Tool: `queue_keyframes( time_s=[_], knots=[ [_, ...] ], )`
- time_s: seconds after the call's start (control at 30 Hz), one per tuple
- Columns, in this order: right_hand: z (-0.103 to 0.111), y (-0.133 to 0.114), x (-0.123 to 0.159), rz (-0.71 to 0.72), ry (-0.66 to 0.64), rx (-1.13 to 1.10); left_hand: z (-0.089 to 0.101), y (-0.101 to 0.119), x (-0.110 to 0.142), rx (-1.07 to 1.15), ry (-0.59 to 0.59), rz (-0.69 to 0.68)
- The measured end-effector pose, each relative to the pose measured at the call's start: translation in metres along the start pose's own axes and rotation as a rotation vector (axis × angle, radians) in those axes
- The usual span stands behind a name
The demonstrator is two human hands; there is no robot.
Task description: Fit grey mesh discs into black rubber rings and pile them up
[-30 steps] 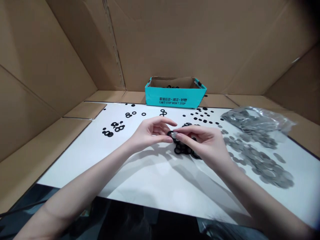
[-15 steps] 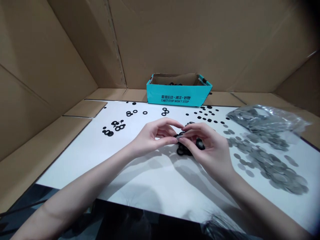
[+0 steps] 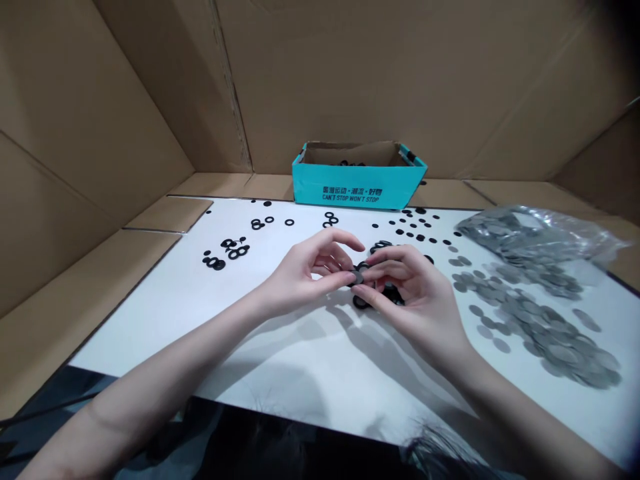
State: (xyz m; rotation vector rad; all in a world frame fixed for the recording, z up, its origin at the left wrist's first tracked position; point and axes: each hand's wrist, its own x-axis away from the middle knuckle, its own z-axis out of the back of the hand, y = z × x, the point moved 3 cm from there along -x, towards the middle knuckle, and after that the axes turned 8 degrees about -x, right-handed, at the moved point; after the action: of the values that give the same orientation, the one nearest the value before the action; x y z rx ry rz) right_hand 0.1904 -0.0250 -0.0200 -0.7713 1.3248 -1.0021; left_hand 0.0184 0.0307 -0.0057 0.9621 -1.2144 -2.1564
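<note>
A small grey disc [image 3: 357, 277] is held between my two hands above the middle of the white table. The thumb and fingers of my left hand [image 3: 310, 270] pinch it from the left. My right hand [image 3: 417, 287] grips its right side with thumb and fingertips. Dark material shows at the disc's edge, but whether it is a ring around it I cannot tell. Behind and below my right hand lies a pile of black rings [image 3: 361, 302], partly covered by the fingers.
A turquoise box [image 3: 357, 185] with black pieces inside stands at the back. Black rings [image 3: 235, 249] lie at left, small black discs [image 3: 420, 238] at back right. Many grey discs [image 3: 560, 333] spread on the right beside a clear plastic bag [image 3: 535, 233]. Cardboard walls [image 3: 350, 80] surround the table.
My fingertips have parted somewhat: the left index finger has lifted away from the right hand's fingers. The grey disc now shows more fully between them. The view has shifted slightly.
</note>
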Motion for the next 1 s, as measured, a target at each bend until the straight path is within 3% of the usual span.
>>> queue_keyframes(
  time_s=[0.23,0.53,0.73,1.0],
  knots=[
    [0.002,-0.006,-0.003,-0.082,-0.03,-0.116,0.003,0.006,0.0,-0.093,-0.077,-0.059],
    [0.003,-0.003,-0.002,-0.075,-0.044,-0.072,0.002,0.012,0.0,-0.259,-0.2,-0.094],
    [0.007,0.0,-0.003,-0.006,-0.075,0.108,0.003,0.008,0.0,-0.273,-0.172,-0.058],
    [0.006,-0.001,-0.003,-0.023,-0.073,0.105,-0.002,0.008,0.002,-0.224,-0.132,-0.108]
  ],
)
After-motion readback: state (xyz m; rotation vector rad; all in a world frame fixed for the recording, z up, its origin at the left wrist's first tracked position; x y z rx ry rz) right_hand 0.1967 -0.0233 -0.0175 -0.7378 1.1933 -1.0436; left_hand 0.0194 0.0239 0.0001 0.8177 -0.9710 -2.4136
